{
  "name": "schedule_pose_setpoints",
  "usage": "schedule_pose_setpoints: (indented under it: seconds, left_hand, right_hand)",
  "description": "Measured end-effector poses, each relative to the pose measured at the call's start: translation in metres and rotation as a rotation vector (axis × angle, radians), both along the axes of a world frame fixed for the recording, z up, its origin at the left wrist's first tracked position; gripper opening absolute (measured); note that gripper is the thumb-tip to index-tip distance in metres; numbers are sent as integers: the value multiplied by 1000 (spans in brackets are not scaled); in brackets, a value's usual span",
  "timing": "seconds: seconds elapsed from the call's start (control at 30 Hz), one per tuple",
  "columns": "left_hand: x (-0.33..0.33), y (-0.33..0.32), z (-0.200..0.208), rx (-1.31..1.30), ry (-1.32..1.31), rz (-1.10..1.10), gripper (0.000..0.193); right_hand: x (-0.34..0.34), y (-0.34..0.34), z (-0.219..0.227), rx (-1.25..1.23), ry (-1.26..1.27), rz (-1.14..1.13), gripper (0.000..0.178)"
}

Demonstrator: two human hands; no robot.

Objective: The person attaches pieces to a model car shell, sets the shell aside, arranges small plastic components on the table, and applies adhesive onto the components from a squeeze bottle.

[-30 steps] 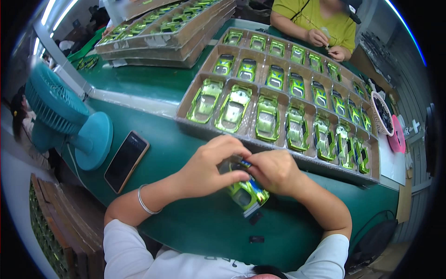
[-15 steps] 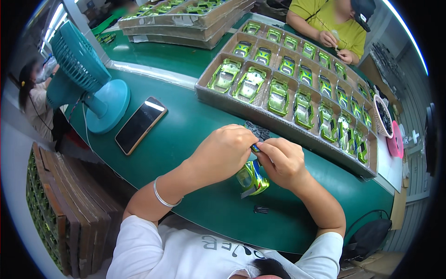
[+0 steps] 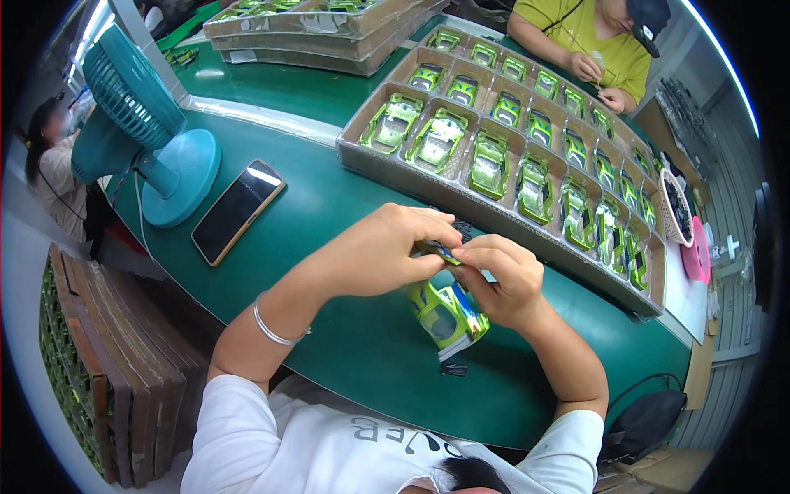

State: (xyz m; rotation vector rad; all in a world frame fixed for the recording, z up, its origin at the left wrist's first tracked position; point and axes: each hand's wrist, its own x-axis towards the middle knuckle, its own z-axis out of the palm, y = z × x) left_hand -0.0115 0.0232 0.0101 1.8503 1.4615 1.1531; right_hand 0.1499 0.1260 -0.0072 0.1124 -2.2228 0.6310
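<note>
Green table (image 3: 362, 346) is spread across the frame. Tray (image 3: 395, 176) filled with green car bodies (image 3: 490, 169) is set at upper right, fan (image 3: 136, 90) at upper left. At centre, upper end of tilted shell (image 3: 444, 317) is pinched by fingers of left hand (image 3: 399, 251) and right hand (image 3: 506, 276). Black piece (image 3: 453, 370) is seen below shell's lower end.

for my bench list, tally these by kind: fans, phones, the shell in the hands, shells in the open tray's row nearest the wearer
Fan: 1
Phone: 1
Shell in the left hand and right hand: 1
Near-row shells: 7
Total: 10
</note>
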Motion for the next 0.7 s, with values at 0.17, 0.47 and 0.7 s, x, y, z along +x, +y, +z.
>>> schedule_pose_setpoints:
  seconds: [0.17,0.47,0.7]
  left_hand:
    - [-15,-1,8,-161,-155,-225,29]
    - [-7,-3,6,49,118,-164,89]
    - [-2,-7,3,101,379,-11,55]
  right_hand:
    - [1,-5,4,-60,-35,106,21]
    - [6,6,-3,-359,71,-31,18]
    - [11,24,22,-210,-263,9,17]
